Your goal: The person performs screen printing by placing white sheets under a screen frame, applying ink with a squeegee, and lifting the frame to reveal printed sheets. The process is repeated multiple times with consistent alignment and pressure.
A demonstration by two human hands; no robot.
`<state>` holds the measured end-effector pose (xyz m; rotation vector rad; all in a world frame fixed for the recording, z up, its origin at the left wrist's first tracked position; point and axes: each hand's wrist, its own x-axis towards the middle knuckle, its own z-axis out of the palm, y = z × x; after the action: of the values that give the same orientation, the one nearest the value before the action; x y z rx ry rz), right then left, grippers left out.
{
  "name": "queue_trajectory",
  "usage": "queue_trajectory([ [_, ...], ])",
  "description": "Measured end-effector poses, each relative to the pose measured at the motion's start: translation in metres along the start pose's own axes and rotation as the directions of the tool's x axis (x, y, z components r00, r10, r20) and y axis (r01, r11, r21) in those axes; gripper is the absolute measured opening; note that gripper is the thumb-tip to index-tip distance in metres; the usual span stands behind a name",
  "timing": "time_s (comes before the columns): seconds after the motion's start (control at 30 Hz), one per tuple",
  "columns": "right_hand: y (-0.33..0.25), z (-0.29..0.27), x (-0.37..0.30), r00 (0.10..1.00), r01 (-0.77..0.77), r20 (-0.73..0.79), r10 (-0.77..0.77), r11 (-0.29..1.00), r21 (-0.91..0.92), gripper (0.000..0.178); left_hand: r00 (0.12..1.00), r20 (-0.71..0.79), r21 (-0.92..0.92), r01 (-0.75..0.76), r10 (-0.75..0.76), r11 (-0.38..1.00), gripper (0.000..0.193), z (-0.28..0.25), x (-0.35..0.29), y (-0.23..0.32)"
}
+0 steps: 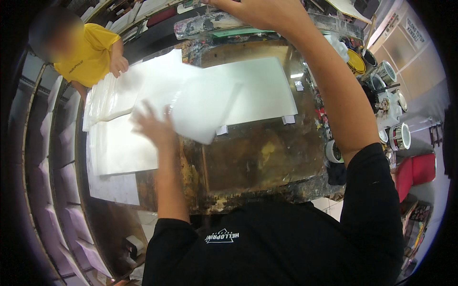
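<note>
My left hand (155, 127) is blurred by motion, its fingers spread beside a tilted white sheet (202, 107); I see no firm grip. That sheet, also blurred, overlaps another pale sheet (257, 88) lying flat on the glossy brown board. Small white tabs (288, 119) sit along the flat sheet's edges. Under and beyond my left hand are stacks of thin, glossy white sheets (125, 148). My right hand (257, 13) reaches to the far side, above a paint-stained, wrapped bar (210, 25). Its fingertips are cut off by the upper edge, so any hold is hidden.
At the far left a person in a yellow shirt (90, 52) has a hand over the stacks. Racks with pale sheets (71, 181) line the left. Paint cans and tubs (400, 136) crowd the right side, with a red chair (415, 174) beyond. The worktable edge (267, 195) is paint-crusted.
</note>
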<state>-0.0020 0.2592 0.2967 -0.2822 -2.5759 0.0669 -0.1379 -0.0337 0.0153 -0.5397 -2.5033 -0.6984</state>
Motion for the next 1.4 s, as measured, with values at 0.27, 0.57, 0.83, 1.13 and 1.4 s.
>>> queue_trajectory([
  [0.27, 0.011, 0.0, 0.007, 0.998, -0.036, -0.052, 0.035, 0.999, -0.021, 0.083, 0.688, 0.479, -0.28, -0.468, 0.545, 0.838, 0.061, 0.07, -0.108, 0.189],
  [0.57, 0.016, -0.001, 0.015, 0.997, -0.041, -0.07, 0.037, 0.998, -0.048, 0.086, 0.688, 0.51, -0.266, -0.445, 0.517, 0.855, 0.053, 0.084, -0.111, 0.189],
  [0.83, 0.011, -0.01, 0.012, 0.999, -0.031, 0.019, 0.031, 0.999, -0.04, 0.088, 0.688, 0.501, -0.359, -0.387, 0.525, 0.849, 0.058, 0.076, -0.09, 0.196],
  [1.13, 0.008, -0.008, 0.02, 0.993, -0.085, 0.077, 0.091, 0.993, -0.083, 0.092, 0.657, 0.39, -0.322, -0.559, 0.645, 0.764, 0.072, 0.079, -0.105, 0.209],
  [1.4, 0.003, -0.019, 0.011, 0.985, -0.104, 0.139, 0.105, 0.995, -0.009, 0.092, 0.647, 0.348, -0.341, -0.587, 0.678, 0.734, 0.068, 0.069, -0.107, 0.209],
])
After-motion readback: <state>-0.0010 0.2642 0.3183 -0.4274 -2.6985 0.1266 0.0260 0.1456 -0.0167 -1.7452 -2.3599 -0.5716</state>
